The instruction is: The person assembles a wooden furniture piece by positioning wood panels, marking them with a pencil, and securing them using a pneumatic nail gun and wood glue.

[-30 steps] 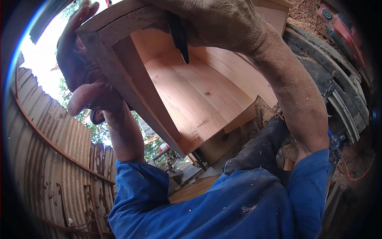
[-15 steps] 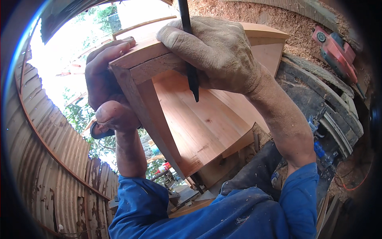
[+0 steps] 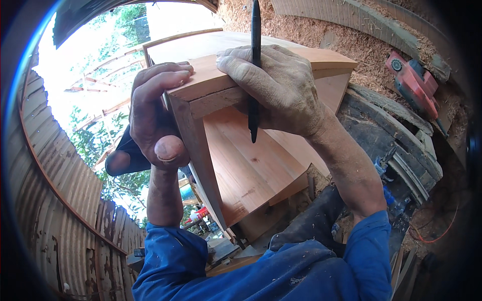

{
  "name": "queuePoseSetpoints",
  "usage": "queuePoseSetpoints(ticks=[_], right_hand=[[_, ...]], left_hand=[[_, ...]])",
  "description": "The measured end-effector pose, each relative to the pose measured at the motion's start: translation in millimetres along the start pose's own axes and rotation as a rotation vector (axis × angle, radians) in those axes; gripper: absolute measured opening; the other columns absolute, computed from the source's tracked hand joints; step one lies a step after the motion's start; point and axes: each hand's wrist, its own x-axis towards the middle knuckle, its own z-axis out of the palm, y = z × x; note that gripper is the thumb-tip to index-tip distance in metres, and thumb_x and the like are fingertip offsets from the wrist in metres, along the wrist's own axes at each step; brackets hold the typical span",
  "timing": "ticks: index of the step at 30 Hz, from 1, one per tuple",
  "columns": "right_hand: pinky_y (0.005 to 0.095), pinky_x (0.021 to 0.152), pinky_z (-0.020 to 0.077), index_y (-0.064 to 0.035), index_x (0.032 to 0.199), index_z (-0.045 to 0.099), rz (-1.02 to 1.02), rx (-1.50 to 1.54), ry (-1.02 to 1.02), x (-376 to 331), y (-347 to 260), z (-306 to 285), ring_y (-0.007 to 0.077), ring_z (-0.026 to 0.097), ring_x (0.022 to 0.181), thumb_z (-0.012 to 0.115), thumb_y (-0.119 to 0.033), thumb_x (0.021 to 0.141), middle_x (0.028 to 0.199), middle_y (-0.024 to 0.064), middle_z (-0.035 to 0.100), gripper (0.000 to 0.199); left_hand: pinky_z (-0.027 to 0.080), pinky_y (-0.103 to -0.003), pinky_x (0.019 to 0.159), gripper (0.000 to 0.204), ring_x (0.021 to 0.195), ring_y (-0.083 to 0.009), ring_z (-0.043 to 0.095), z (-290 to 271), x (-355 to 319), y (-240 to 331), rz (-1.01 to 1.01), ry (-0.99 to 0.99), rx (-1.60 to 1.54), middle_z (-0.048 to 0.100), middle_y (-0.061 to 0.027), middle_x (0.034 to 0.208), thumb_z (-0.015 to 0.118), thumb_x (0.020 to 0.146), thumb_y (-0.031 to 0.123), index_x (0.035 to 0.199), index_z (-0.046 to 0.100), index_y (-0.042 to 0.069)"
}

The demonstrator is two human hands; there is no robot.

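Note:
A pale wooden box-like frame (image 3: 241, 165) with an open end stands tilted in front of me. My left hand (image 3: 155, 113) hooks its fingers over the top left corner, the thumb bent below along the outer side. Dusty with sawdust, my right hand (image 3: 281, 90) grips the top rail (image 3: 216, 103), its fingertips hidden behind the wood. A slim black pen (image 3: 255, 65) is tucked between thumb and fingers of that hand, its tip pointing down. Beside my left hand is a dark shape (image 3: 125, 155) that I cannot make out.
A red power tool (image 3: 414, 85) lies on wood shavings (image 3: 346, 45) at the far right. Dark weathered timber (image 3: 386, 125) lies right of the frame. Corrugated metal sheets (image 3: 55, 175) wall the left. Near the lower right runs an orange cord (image 3: 437, 241).
The wooden frame and both hands sit further right and a little lower in the view. The pen stands more upright. Both hands keep their hold.

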Motion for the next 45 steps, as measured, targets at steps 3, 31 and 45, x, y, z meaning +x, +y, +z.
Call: queuePoseSetpoints(ticks=[3,31,45], right_hand=[[0.041,0.077,0.0588,-0.0095,0.113,0.065,0.014,0.0,-0.043,-3,1,-3,0.0268,0.072,0.087,0.081,-0.019,0.073,0.097,0.0096,0.072,0.045],[0.0429,0.082,0.062,-0.0032,0.116,0.064,-0.017,0.019,-0.083,4,4,-4,0.0349,0.074,0.097,0.079,-0.007,0.073,0.107,0.0196,0.073,0.046],[0.0422,0.081,0.0593,-0.0043,0.118,0.065,-0.042,0.005,-0.066,3,5,-3,0.0319,0.072,0.099,0.083,-0.013,0.06,0.108,0.0147,0.071,0.061]], left_hand=[[0.047,-0.046,0.1,0.095,0.111,-0.03,0.062,3,1,3,0.001,0.0,-0.056,0.064,-0.0221,0.113,0.06,0.082,0.081,0.121,0.057,-0.005],[0.041,-0.04,0.104,0.059,0.109,-0.0225,0.06,4,6,-5,-0.147,0.275,0.097,0.066,-0.0124,0.107,0.031,0.111,0.045,0.129,0.059,-0.003],[0.042,-0.053,0.108,0.058,0.127,-0.036,0.053,-9,8,8,-0.003,0.004,0.215,0.054,-0.0222,0.132,0.081,0.079,0.047,0.113,0.071,0.0]])
